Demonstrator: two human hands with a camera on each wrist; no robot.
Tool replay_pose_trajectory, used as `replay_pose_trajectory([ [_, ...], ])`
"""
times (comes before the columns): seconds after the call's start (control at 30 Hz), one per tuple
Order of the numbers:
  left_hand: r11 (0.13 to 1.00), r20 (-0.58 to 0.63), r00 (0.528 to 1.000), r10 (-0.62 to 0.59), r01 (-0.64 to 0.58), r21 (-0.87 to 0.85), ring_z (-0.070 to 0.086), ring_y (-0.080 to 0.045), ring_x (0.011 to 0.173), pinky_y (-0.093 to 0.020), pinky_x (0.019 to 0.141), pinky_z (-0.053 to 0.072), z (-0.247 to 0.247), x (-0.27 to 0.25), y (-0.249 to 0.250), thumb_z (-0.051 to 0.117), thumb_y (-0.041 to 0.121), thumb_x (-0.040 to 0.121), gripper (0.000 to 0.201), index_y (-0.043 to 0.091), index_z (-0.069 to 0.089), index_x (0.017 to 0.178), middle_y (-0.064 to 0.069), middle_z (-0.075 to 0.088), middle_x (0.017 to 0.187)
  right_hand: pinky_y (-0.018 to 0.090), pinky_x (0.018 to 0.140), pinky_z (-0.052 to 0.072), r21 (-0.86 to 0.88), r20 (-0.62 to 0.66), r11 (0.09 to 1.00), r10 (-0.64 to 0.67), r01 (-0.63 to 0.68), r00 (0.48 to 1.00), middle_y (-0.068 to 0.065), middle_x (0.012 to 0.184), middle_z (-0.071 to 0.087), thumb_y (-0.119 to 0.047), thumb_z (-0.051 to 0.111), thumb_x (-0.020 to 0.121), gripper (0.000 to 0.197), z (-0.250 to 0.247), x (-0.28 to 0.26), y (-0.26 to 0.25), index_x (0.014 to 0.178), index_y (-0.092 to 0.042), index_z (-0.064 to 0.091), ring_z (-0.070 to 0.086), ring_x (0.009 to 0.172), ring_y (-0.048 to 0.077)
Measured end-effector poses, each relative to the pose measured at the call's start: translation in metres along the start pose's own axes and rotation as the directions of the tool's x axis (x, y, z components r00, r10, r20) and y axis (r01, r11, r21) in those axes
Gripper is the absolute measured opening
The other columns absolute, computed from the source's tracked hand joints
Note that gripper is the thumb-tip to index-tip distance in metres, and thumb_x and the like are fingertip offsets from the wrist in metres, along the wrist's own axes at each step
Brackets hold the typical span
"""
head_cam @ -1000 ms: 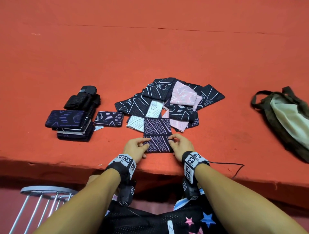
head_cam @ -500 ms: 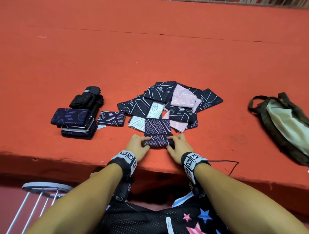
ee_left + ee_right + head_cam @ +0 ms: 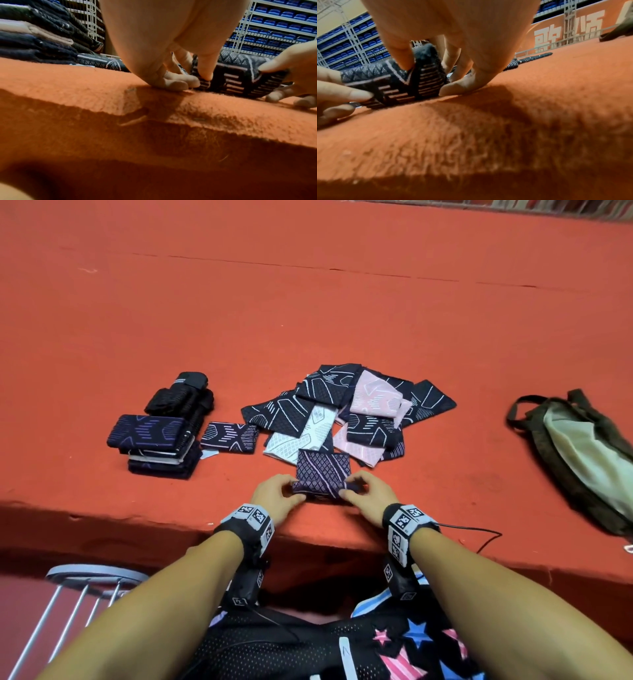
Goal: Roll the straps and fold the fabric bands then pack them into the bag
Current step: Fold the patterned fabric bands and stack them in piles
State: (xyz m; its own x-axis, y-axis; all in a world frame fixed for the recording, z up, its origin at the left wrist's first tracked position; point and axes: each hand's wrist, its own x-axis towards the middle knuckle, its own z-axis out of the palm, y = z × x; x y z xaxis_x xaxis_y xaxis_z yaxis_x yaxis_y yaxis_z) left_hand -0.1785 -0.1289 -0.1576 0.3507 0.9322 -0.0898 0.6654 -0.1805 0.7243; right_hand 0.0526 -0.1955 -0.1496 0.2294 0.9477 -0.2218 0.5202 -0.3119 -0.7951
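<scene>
While pinched at both ends, dark purple fabric band (image 3: 322, 474) with pale diamond pattern lying near front edge of orange felt-covered table (image 3: 308, 320), its near edge turned up and over into a fold. Left hand (image 3: 275, 497) gripping left end of band, thumb on top and curled fingers (image 3: 178, 82) tucked beneath against the felt. Right hand (image 3: 368, 496) gripping right end the same way, thumb pressed into the fold, fingertips (image 3: 453, 88) resting on the table. Black wrist cameras with square printed markers strapped to both forearms.

Just behind the band, touching it: loose pile of unfolded bands (image 3: 352, 412), dark navy with white lines, pale pink, and white. To the left, a single folded dark band (image 3: 229, 437), and beside that a neat stack of folded bands (image 3: 156, 446) with black rolled straps (image 3: 181, 397) at its far side. Well apart on the right: olive-green bag (image 3: 582, 453) with pale lining, lying on its side, handles toward the pile. Blue items on wire shelving visible beyond the table in wrist views.
</scene>
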Motion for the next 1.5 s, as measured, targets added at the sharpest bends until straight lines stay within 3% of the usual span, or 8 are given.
replay_pose_trajectory([
  [0.1,0.999,-0.042,0.999,0.004,-0.006,-0.054,0.062,-0.013,0.077,-0.03,0.078,0.049,0.002,-0.001,-0.001,0.068,0.032,0.092,0.004,0.032,0.064,0.093,0.016,0.065,0.079,0.046,0.08,0.06,0.018,0.014,1.0,-0.004,0.004,1.0,-0.009,0.089,0.073,-0.048,0.072,0.057,0.034,0.0,0.005,0.012,0.09,-0.042,0.065,0.071,0.086,0.018],
  [0.27,0.998,-0.103,0.995,-0.002,-0.004,-0.059,0.062,-0.017,0.073,-0.034,0.071,0.048,0.006,-0.001,0.002,0.055,0.039,0.1,0.017,0.032,0.052,0.084,0.012,0.061,0.073,0.047,0.079,0.059,0.086,-0.044,0.996,-0.031,0.034,0.999,-0.005,0.074,0.072,-0.053,0.062,0.085,0.017,0.003,0.006,0.009,0.089,-0.037,0.066,0.068,0.068,0.018],
  [0.47,0.996,-0.147,0.986,-0.079,0.073,-0.044,0.051,-0.016,0.062,-0.034,0.059,0.038,0.005,0.007,0.01,0.052,0.041,0.101,0.031,0.029,0.043,0.074,0.006,0.05,0.062,0.029,0.087,0.048,-0.136,-0.05,0.989,-0.068,0.06,0.996,-0.013,0.097,0.065,-0.04,0.065,0.091,0.031,0.003,0.006,-0.001,0.12,-0.03,0.059,0.063,0.092,0.013],
  [0.77,0.941,-0.034,0.967,-0.252,0.236,-0.243,0.069,-0.011,0.051,-0.028,0.06,0.051,0.006,0.016,0.005,0.077,0.052,0.081,0.051,0.031,0.053,0.12,0.006,0.07,0.085,0.033,0.084,0.05,-0.157,-0.18,0.981,0.085,-0.114,0.98,-0.009,0.086,0.066,-0.043,0.062,0.094,0.031,0.013,0.024,-0.005,0.116,-0.023,0.056,0.065,0.093,0.02],
  [1.03,0.945,-0.102,0.94,-0.326,0.322,-0.052,0.069,-0.018,0.069,-0.031,0.066,0.053,0.016,0.023,0.015,0.071,0.052,0.079,0.03,0.027,0.055,0.078,0.009,0.067,0.069,0.029,0.073,0.041,-0.235,-0.132,0.946,0.197,-0.223,0.972,0.001,0.093,0.066,-0.041,0.064,0.091,0.023,0.014,0.034,-0.016,0.093,-0.02,0.056,0.064,0.091,0.026],
  [1.23,0.941,-0.12,0.958,-0.259,0.223,-0.254,0.07,-0.018,0.053,-0.029,0.049,0.054,-0.013,0.029,0.021,0.064,0.03,0.094,0.011,0.027,0.053,0.093,-0.002,0.069,0.103,0.032,0.075,0.045,-0.18,-0.029,0.983,0.04,-0.044,0.999,0.004,0.091,0.062,-0.034,0.062,0.095,0.022,0.013,0.047,-0.044,0.091,-0.019,0.047,0.063,0.087,0.028],
  [1.4,0.95,-0.385,0.884,-0.265,0.17,-0.262,0.067,-0.019,0.05,-0.039,0.059,0.054,-0.072,0.039,0.016,0.058,0.022,0.097,0.022,0.021,0.037,0.099,0.002,0.062,0.063,0.041,0.064,0.051,0.063,-0.094,0.985,-0.155,0.162,0.983,0.004,0.065,0.053,-0.03,0.066,0.086,0.038,0.047,0.067,-0.096,0.101,-0.037,0.031,0.052,0.053,0.023],
  [1.5,0.981,-0.486,0.852,-0.195,0.171,-0.094,0.066,-0.023,0.065,-0.036,0.066,0.047,-0.103,0.05,0.003,0.054,0.022,0.097,0.016,0.025,0.039,0.092,0.0,0.066,0.064,0.036,0.069,0.053,0.017,-0.085,0.966,-0.254,0.256,0.963,-0.012,0.071,0.056,-0.023,0.062,0.091,0.021,0.08,0.084,-0.127,0.096,-0.038,0.049,0.06,0.063,0.019],
])
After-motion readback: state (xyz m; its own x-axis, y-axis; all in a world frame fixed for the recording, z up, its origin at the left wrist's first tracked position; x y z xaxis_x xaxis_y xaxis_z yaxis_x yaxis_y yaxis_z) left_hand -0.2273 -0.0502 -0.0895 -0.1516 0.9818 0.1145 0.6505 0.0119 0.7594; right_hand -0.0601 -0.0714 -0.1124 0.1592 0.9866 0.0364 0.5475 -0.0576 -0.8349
